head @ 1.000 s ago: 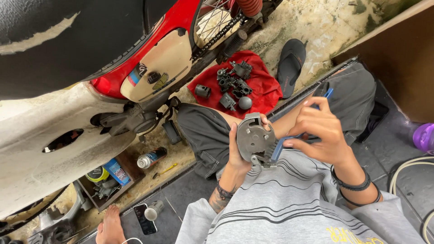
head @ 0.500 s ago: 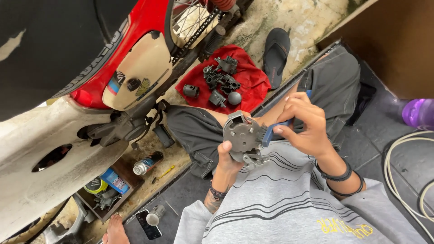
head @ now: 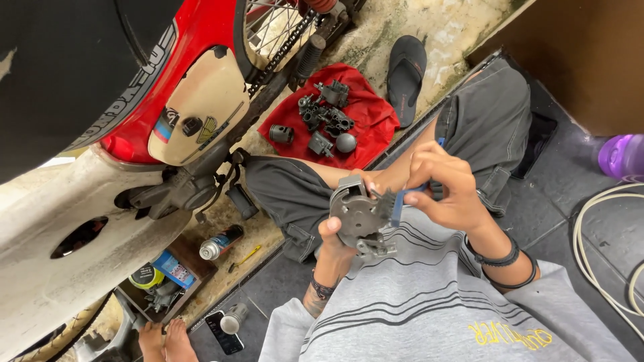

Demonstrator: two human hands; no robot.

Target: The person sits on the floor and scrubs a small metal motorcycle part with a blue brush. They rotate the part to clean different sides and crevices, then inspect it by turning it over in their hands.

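Head view: one red-and-cream motorcycle (head: 188,100), glossy panels, upper left. One crumpled red cloth (head: 376,121), upper centre, several dark metal parts on it. One round grey cast-metal cover (head: 355,214), frame centre, clasped by left hand (head: 335,245). Right hand (head: 446,191) pinches one blue-handled brush (head: 397,201), bristles on cover's edge.

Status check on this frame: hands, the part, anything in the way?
Left hand grips round grey metal part. Right hand holds blue brush, bristles on the part's edge. Nothing in between.
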